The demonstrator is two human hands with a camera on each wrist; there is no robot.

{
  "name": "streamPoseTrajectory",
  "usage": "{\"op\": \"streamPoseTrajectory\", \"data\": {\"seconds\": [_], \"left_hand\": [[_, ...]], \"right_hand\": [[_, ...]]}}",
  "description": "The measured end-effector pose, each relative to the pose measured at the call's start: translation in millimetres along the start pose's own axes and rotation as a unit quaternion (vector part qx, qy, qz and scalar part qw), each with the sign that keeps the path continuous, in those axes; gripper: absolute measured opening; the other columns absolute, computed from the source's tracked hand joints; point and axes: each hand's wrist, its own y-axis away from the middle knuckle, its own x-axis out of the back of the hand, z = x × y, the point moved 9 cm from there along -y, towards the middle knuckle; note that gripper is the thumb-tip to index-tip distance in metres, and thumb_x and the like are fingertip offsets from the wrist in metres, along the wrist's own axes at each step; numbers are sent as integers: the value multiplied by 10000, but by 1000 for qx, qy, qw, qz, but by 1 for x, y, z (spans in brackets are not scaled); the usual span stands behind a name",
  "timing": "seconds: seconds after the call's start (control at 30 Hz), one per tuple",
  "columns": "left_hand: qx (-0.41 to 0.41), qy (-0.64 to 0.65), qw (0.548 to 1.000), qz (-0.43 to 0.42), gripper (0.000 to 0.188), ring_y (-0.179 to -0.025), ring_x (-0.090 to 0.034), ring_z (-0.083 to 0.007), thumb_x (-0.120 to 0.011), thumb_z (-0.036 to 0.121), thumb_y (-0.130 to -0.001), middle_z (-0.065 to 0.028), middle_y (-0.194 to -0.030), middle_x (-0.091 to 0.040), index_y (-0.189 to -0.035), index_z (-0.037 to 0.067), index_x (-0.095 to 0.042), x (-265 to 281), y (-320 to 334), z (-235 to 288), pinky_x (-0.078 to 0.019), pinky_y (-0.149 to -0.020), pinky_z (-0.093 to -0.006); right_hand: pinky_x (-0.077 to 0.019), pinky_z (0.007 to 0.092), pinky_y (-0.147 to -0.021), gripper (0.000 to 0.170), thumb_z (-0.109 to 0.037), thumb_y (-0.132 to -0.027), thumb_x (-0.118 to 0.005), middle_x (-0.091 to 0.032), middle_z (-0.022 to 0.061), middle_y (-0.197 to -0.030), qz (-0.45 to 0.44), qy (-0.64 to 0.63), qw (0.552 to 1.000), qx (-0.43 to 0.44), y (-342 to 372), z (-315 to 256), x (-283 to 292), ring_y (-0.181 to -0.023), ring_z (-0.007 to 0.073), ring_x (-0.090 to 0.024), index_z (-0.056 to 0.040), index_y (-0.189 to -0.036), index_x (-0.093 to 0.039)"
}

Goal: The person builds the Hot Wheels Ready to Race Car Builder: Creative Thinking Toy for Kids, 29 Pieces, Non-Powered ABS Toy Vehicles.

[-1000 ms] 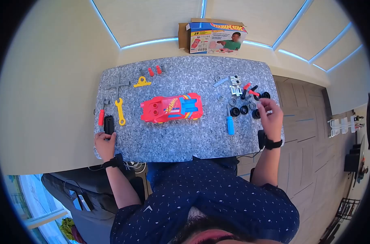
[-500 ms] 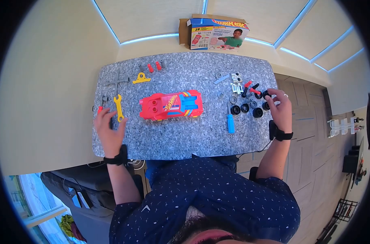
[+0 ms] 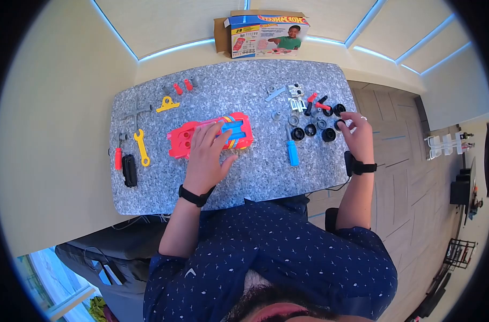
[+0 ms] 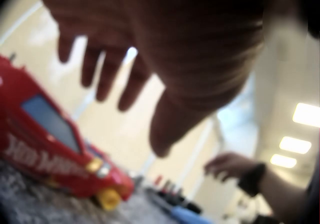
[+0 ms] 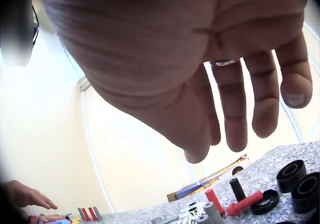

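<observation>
My left hand (image 3: 204,165) hovers over the red toy car (image 3: 181,138), fingers spread. In the left wrist view a gap separates this hand (image 4: 150,49) from the car (image 4: 45,129), and nothing is held. At the table's right side my right hand (image 3: 359,141) hangs beside the black wheels (image 3: 328,134), thumb and forefinger apart. From the right wrist, the fingers of that hand (image 5: 175,59) are relaxed and empty above the small parts; wheels (image 5: 291,176) and a red peg (image 5: 244,203) lie below. Whether a fingertip touches a wheel in the head view is hard to tell.
A blue screwdriver (image 3: 293,154) lies left of the wheels. On the table's left are a yellow wrench (image 3: 141,147), a red-handled tool (image 3: 118,159), a black object (image 3: 129,170) and a grey cross-shaped piece (image 3: 137,111). The toy box (image 3: 268,36) stands behind the table (image 3: 255,182).
My left hand has left the black object at the left and moved right, over the car. My right hand remains near the wheels, having shifted slightly. The head view has shifted too.
</observation>
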Motion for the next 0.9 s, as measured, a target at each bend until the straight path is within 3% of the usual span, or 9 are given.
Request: {"op": "streamPoseTrajectory", "data": {"seconds": [0.07, 0.2, 0.23, 0.33, 0.43, 0.57, 0.67, 0.77, 0.9], "left_hand": [[-2, -15, 1000, -4, 662, -1522, -494, -413, -920, 224, -870, -173, -1593, -582, -1467, 73, -677, -5, 2, -5, -359, -1291, -605], [3, -12, 1000, -3, 648, -1529, -491, -411, -916, 210, -869, -172, -1603, -579, -1461, 76, -686, -3, 8, -4, -361, -1295, -590], [7, -4, 1000, -3, 644, -1528, -491, -414, -916, 207, -867, -171, -1606, -578, -1457, 78, -690, -1, 9, -3, -365, -1293, -586], [21, 0, 1000, 3, 627, -1528, -487, -422, -916, 200, -862, -167, -1610, -580, -1440, 79, -704, 6, 16, -2, -377, -1282, -578], [36, -7, 999, 15, 617, -1528, -485, -426, -917, 198, -860, -162, -1609, -585, -1430, 81, -711, 17, 24, -4, -389, -1271, -571], [46, -9, 999, 25, 614, -1530, -485, -425, -917, 195, -861, -158, -1607, -588, -1430, 87, -711, 26, 33, -10, -393, -1270, -571], [45, -8, 999, 28, 611, -1532, -483, -426, -917, 193, -861, -156, -1605, -589, -1427, 89, -712, 27, 34, -12, -396, -1267, -571], [43, -6, 999, 28, 607, -1533, -482, -426, -917, 193, -862, -156, -1603, -590, -1424, 89, -714, 29, 32, -9, -400, -1264, -571], [37, 0, 999, 27, 604, -1535, -473, -425, -913, 217, -863, -162, -1594, -584, -1419, 89, -713, 30, 28, -10, -363, -1285, -600]], "right_hand": [[-564, 363, -758, 278, -59, -918, -844, -796, 121, -1072, 2, -14, 1000, 12, -6, -11, -9, -796, 213, -668, -19, -1190, -801], [-579, 422, -827, 219, -88, -929, -837, -784, 150, -1053, -4, -3, 997, 79, -29, -63, -29, -893, 315, -733, -35, -1138, -798], [-579, 453, -906, 191, -104, -926, -834, -795, 153, -1093, -13, 2, 996, 88, -37, -73, -40, -1011, 362, -743, -45, -1104, -802], [-567, 499, -937, 181, -145, -909, -844, -807, 134, -1086, -38, 135, 983, 117, -54, -91, -79, -1098, 364, -729, -68, -1069, -813], [-551, 538, -930, 175, -194, -888, -851, -818, 114, -1066, -102, 282, 952, 63, -64, -78, -120, -1135, 375, -708, -97, -1031, -820], [-513, 557, -928, 114, -157, -927, -720, -828, 124, -1036, -109, 346, 928, 88, -64, -75, -145, -1119, 386, -696, -109, -961, -817], [-504, 561, -944, 117, -172, -922, -728, -833, 124, -1015, -132, 368, 918, 72, -70, -56, -164, -1126, 385, -698, -104, -958, -816], [-530, 557, -942, 377, -376, -835, -930, -830, 145, -1022, -137, 386, 909, 79, -71, -48, -173, -1124, 382, -718, -94, -1052, -802], [-493, 562, -993, 302, -326, -858, -895, -840, 150, -1023, -154, 342, 926, 30, -68, -58, -161, -1182, 403, -708, -88, -1026, -817]]}}
